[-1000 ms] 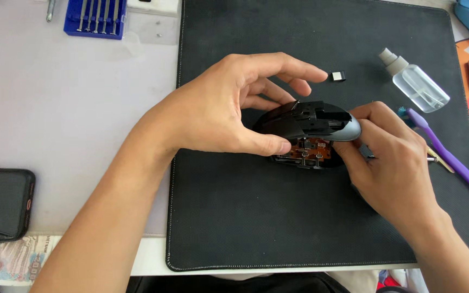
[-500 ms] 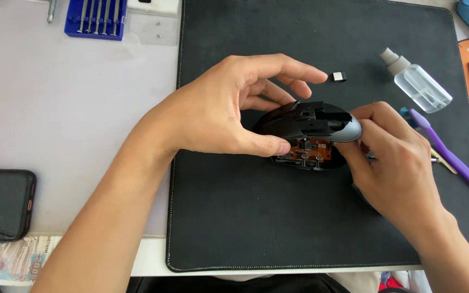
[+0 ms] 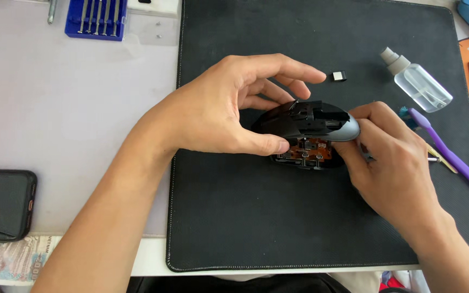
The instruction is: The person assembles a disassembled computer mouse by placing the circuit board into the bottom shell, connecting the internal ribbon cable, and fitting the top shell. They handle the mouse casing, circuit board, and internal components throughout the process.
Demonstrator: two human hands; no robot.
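Near the middle of the black mat (image 3: 234,228), both hands work on a computer mouse (image 3: 313,127) whose black-and-grey top shell is lifted off its base, so that the orange circuit board (image 3: 311,149) shows in the gap. The left hand (image 3: 218,111) is clamped on the mouse, thumb pressed against its near side and fingers arched over the top. The right hand (image 3: 394,163) is closed on the mouse's right end, fingertips at the seam; whether it pinches a small tool there cannot be told.

Towards the mat's far right corner lies a small clear spray bottle (image 3: 416,81), on its side, with clear liquid in it. Just beside it, along the mat's right edge, lies a purple brush (image 3: 451,157). A tiny black-and-silver plug (image 3: 338,76) sits on the mat beyond the mouse.

On the desk, at the far edge left of the mat, a blue holder (image 3: 96,21) carries a row of metal screwdriver bits. A dark phone (image 3: 1,203) lies at the desk's left edge.
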